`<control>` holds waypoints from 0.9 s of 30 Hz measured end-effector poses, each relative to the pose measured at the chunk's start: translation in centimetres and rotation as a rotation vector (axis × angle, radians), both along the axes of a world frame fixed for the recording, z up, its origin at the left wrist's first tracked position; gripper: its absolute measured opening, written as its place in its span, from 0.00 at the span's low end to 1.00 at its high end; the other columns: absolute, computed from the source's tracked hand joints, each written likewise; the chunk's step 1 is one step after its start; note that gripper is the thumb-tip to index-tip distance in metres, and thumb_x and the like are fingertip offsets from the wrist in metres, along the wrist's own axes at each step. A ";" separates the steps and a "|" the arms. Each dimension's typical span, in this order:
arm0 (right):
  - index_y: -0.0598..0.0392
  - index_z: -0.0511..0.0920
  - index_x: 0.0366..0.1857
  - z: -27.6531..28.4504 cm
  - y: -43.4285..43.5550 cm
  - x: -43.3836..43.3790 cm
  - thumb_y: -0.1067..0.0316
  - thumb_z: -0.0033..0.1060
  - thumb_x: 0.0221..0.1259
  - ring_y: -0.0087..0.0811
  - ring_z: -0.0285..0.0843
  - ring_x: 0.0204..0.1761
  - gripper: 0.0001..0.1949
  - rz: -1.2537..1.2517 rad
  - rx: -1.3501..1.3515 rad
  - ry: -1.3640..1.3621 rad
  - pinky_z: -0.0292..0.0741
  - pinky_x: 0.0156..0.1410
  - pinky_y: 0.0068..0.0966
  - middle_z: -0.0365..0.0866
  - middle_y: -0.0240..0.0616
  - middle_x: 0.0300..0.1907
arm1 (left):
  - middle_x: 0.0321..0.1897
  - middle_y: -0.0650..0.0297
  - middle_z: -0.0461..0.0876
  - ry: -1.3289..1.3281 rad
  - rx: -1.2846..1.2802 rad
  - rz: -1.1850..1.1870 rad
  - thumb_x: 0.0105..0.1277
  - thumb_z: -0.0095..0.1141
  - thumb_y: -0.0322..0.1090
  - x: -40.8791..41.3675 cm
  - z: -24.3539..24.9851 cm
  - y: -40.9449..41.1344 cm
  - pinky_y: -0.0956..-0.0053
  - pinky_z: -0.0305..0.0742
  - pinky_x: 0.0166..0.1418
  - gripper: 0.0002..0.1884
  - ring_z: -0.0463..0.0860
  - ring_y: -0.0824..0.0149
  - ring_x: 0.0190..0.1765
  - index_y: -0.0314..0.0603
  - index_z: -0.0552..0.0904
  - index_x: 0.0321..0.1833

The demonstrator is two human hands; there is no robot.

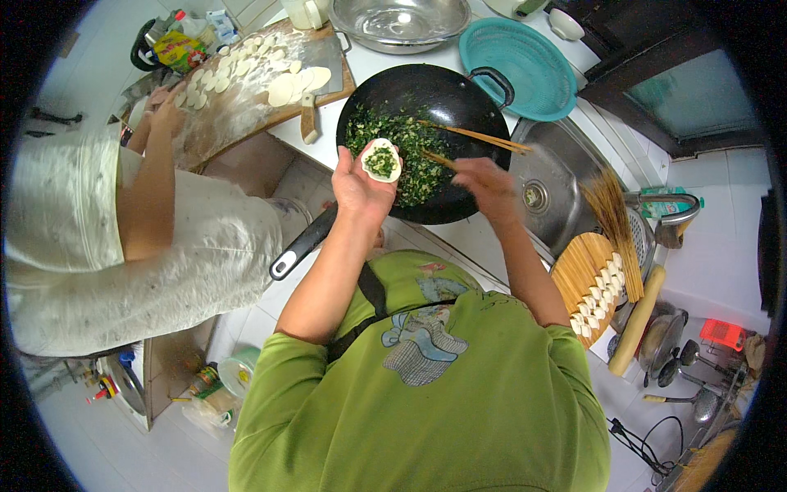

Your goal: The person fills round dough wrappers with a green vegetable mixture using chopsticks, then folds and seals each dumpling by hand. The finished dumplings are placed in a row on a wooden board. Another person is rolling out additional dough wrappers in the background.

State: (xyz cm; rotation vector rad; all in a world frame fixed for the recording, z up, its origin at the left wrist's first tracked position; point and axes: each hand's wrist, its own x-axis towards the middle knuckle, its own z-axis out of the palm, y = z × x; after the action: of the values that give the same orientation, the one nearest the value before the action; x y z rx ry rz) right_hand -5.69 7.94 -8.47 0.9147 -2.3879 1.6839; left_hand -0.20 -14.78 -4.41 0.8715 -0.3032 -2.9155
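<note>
A round dough wrapper (369, 165) with a heap of chopped green filling (382, 161) lies across the fingers of my left hand (367, 190), palm up. That hand is over the near left side of a black wok (473, 111). Inside the wok is a mass of chopped greens with pale bits (424, 178). My right hand (486, 184), blurred, is at the wok's right rim and holds a thin wooden utensil (438, 160), its tip at the greens. A pair of wooden chopsticks (486, 136) slants from the greens over the rim.
At left, another person's hands (161, 107) work at a floured board (215, 132) with dough pieces (209, 80), wrappers (289, 86) and a cleaver (308, 120). Behind stand a steel basin (399, 43) and teal colander (522, 74). Right are a sink (559, 178) and wooden tray (569, 280) of dumplings (596, 295).
</note>
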 end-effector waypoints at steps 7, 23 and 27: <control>0.54 0.81 0.32 0.4 -2.3 2.4 0.70 0.64 0.43 0.40 0.77 0.50 0.09 0.400 0.594 0.381 0.78 0.47 0.33 0.82 0.38 0.41 | 0.58 0.46 0.72 0.123 0.104 -0.002 0.73 0.32 0.60 0.4 1.7 0.3 0.60 0.67 0.66 0.36 0.73 0.51 0.59 0.27 0.65 0.63; 0.51 0.78 0.29 6.8 -5.6 2.9 0.70 0.64 0.44 0.39 0.75 0.41 0.07 -0.041 0.214 0.424 0.75 0.45 0.34 0.76 0.34 0.35 | 0.58 0.46 0.72 0.343 0.029 -0.241 0.71 0.41 0.50 1.7 3.3 2.3 0.61 0.68 0.63 0.30 0.72 0.54 0.60 0.29 0.64 0.65; 0.53 0.76 0.32 7.8 -5.7 2.4 0.74 0.63 0.47 0.42 0.74 0.46 0.08 -0.097 0.071 0.310 0.73 0.52 0.35 0.77 0.38 0.42 | 0.55 0.58 0.76 0.396 -0.314 -0.334 0.63 0.50 0.19 2.1 3.6 2.7 0.71 0.72 0.59 0.26 0.76 0.65 0.57 0.33 0.65 0.66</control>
State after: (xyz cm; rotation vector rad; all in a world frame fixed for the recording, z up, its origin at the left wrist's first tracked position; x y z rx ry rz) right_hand -3.30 2.21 -0.69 0.9710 -2.2559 1.3207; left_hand 1.92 -12.08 -0.84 0.2059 -0.9118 -3.1110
